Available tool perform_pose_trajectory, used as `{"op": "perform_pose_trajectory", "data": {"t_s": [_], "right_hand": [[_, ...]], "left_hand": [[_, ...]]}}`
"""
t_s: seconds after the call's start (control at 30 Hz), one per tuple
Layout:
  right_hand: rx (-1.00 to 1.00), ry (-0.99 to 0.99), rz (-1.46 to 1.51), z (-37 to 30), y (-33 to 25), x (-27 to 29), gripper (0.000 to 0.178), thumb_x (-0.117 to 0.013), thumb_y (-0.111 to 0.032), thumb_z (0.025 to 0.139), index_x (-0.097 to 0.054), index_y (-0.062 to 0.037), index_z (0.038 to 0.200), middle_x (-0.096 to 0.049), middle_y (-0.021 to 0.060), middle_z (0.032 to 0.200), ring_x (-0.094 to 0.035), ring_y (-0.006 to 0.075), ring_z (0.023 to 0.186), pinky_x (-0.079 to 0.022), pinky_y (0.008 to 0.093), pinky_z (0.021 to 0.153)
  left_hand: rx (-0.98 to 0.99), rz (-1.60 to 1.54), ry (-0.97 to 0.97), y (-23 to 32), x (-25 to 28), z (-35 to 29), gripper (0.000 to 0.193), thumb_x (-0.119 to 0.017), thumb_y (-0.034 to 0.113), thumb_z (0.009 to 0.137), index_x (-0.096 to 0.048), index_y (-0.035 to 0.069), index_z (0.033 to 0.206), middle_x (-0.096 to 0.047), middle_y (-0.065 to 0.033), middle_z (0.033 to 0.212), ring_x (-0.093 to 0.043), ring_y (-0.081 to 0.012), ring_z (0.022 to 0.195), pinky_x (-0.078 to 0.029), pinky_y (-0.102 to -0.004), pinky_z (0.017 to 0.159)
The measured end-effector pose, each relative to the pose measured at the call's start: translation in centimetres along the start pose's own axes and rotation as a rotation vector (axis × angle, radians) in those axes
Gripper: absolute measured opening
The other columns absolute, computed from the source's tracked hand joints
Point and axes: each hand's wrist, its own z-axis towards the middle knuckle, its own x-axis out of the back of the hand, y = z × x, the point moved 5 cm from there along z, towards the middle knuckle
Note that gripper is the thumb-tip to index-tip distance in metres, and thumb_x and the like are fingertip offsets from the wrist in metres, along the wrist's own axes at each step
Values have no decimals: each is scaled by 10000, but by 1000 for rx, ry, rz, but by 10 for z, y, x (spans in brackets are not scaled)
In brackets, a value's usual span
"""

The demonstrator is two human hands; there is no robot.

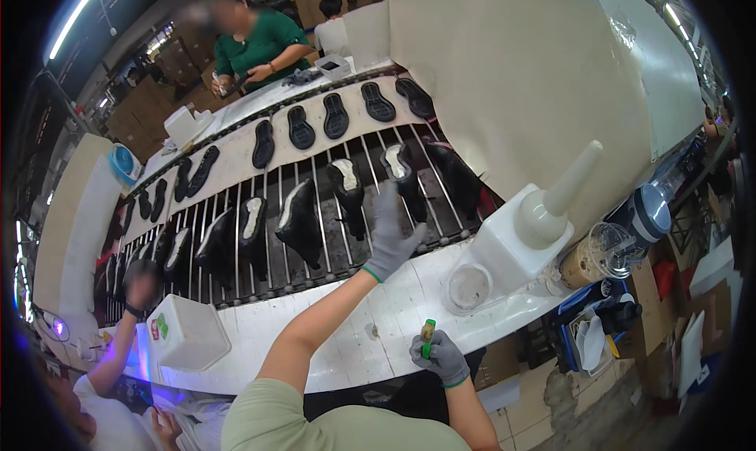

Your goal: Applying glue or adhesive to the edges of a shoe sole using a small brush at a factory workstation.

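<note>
My left hand (390, 234), in a grey glove, reaches over the near edge of the conveyor with its fingers stretched and thumb apart. It is nearest a black shoe upper (408, 190) lying bottom up with a pale patch on its underside; whether the fingertips touch it I cannot tell. Low over the white bench (346, 349), my right hand (445, 360), gloved too, is closed around a short green and tan tool (428, 337) that looks like a small brush. Beside the left hand lies another upturned upper (346, 193), with several more leftward along the metal rods.
Black soles (335, 116) line a pale belt behind the rods. A white bottle (543, 215) with a long nozzle and a round dish (469, 287) stand right; a white box (189, 333) stands left. A co-worker's hand (142, 286) reaches in; another person in green works opposite.
</note>
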Motion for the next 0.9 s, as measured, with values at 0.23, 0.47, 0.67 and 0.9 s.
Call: {"op": "perform_pose_trajectory", "data": {"t_s": [0.23, 0.47, 0.67, 0.9], "right_hand": [[-48, 101, 2, -3, 5, -3, 289, -757, -220, 746, -655, 19, 873, -608, 107, 786, -544, 152, 619, -385, 231, 501], [-67, 116, -2, -1, 5, 4, 237, -700, -145, 692, -655, 22, 853, -632, 109, 804, -550, 157, 629, -410, 257, 540], [-83, 98, 7, 3, 2, 5, 255, -657, -127, 700, -670, 45, 889, -659, 115, 824, -561, 143, 617, -417, 243, 529], [-109, 112, -13, -2, 2, -6, 252, -704, -131, 712, -629, 44, 878, -612, 98, 832, -576, 159, 716, -440, 253, 617]], "left_hand": [[417, -201, -224, -33, -153, 34, 1074, -758, 274, 739, -47, -18, 1490, -120, -269, 1536, -51, -415, 1442, -109, -456, 1172], [658, -60, -137, -37, -202, 60, 1273, -814, 227, 659, 134, 87, 1497, -24, -329, 1523, -50, -455, 1430, -108, -493, 1162], [599, -216, -5, -42, -183, 72, 1029, -760, 104, 613, -195, 169, 1470, -188, -313, 1484, -379, -451, 1304, -382, -412, 1059], [799, -599, 313, -84, -112, 70, 707, -739, 34, 638, -401, 96, 1256, -532, -134, 1149, -556, -290, 1053, -481, -389, 923]]}}
